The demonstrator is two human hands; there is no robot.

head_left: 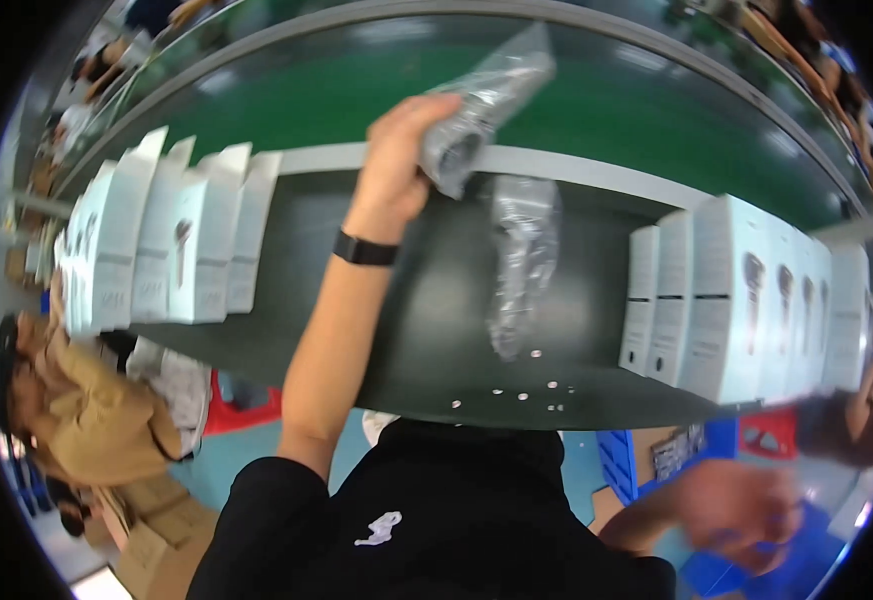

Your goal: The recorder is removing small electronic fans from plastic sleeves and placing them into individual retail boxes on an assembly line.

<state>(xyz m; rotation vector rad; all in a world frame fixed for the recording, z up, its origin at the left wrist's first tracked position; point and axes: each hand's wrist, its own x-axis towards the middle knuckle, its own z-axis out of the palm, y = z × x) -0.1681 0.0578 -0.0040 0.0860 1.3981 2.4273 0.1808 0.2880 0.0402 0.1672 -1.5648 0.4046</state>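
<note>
Over the far edge of the dark table, my left hand (397,150) is closed round a grey item in a clear plastic bag (462,135); the bag's loose end points up and to the right. Another bagged grey item (525,250), long with a wider far end, lies on the table (427,300) to the right of my left forearm. My right hand (742,510) is at the lower right, below the table's near edge, beside blue plastic (807,545). Motion smears its fingers, so its grip and anything in it cannot be made out.
White cartons with open flaps (197,240) stand in a row at the left. More white cartons (727,300) stand at the right. Several small pale stickers or bits (524,396) lie near the front edge. Beyond runs a green conveyor belt (327,90). A person (97,410) sits at the left.
</note>
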